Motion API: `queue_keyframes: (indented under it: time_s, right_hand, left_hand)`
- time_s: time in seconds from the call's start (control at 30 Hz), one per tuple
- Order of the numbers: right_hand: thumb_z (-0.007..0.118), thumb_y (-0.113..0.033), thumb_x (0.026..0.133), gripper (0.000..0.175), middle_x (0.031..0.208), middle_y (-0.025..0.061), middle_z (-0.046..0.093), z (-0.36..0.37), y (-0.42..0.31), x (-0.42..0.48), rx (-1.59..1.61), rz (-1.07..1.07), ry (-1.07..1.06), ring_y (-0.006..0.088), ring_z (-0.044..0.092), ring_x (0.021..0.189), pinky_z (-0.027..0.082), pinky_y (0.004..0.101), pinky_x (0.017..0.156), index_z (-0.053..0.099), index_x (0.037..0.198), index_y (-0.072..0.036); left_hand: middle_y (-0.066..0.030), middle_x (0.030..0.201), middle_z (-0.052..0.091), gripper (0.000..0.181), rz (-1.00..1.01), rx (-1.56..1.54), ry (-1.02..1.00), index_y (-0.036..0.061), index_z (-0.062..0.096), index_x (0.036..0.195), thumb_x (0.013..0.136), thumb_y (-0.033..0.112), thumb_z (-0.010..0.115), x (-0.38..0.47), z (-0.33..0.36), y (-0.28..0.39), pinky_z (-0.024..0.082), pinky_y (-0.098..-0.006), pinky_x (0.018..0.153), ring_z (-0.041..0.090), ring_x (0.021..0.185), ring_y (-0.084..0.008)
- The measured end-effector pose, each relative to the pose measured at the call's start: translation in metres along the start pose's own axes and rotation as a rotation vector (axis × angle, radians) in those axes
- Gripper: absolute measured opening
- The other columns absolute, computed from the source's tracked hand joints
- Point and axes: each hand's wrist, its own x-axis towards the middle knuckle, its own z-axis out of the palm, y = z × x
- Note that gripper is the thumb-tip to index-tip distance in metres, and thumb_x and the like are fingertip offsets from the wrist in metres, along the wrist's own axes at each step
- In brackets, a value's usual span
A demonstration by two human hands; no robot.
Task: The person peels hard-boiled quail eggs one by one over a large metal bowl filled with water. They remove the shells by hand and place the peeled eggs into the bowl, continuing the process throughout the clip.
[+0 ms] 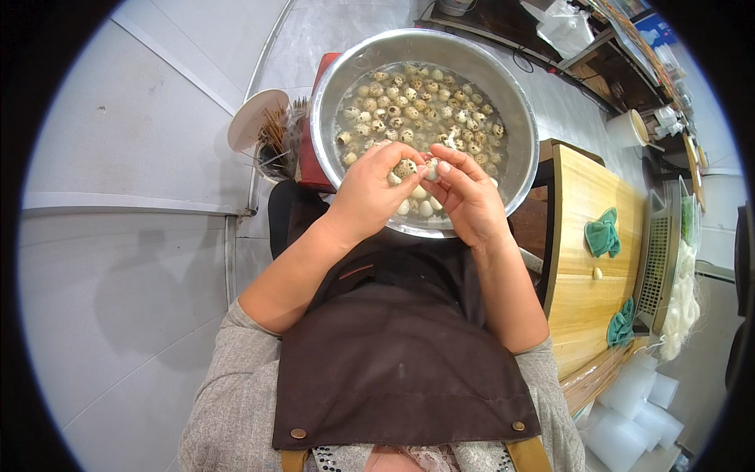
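Note:
A large metal basin [516,115] stands in front of me, with many speckled quail eggs [407,110] lying in cloudy water. Over its near side, my left hand [373,189] curls around a speckled quail egg [406,168], with another egg partly visible below it in the same hand. Between the fingertips of both hands is a quail egg [432,170] with some shell on it; my right hand [469,192] grips it from the right. Smooth white peeled eggs [425,209] float close to the near rim, below my hands. A pale shell scrap lies among the eggs.
To the right, a wooden table [575,194] holds green cloths [603,232], a single pale egg [597,274] and a crate [655,259]. Thin sticks [272,131] stand in a container left of the basin, beside a red box [312,147]. A white bucket [626,128] sits farther right.

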Motion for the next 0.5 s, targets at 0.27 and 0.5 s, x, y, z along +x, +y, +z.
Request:
queue_keyframes:
  time_s: [0.27, 0.5]
  right_hand:
    - [0.065, -0.005, 0.101, 0.025, 0.124, 0.0151, 0.069, 0.0014, 0.0012, 0.0000, -0.050, -0.025, 0.021, 0.0220, 0.068, 0.115, 0.057, 0.0379, 0.104, 0.066, 0.125, 0.002]
    - [0.066, -0.005, 0.101, 0.024, 0.123, 0.0141, 0.070, 0.0026, 0.0018, 0.0007, -0.065, -0.023, 0.039, 0.0213, 0.068, 0.114, 0.056, 0.0383, 0.105, 0.066, 0.125, 0.001]
  left_hand:
    - [-0.0110, 0.100, 0.070, 0.015, 0.076, 0.097, 0.019, 0.0054, 0.067, 0.105, 0.094, 0.014, 0.074, -0.0012, 0.0024, -0.0017, 0.052, -0.0391, 0.082, 0.066, 0.095, -0.0313]
    - [-0.0113, 0.100, 0.069, 0.019, 0.099, 0.162, 0.015, 0.0051, 0.064, 0.104, 0.088, 0.009, 0.074, -0.0027, 0.0047, -0.0048, 0.052, -0.0422, 0.085, 0.065, 0.097, -0.0343]
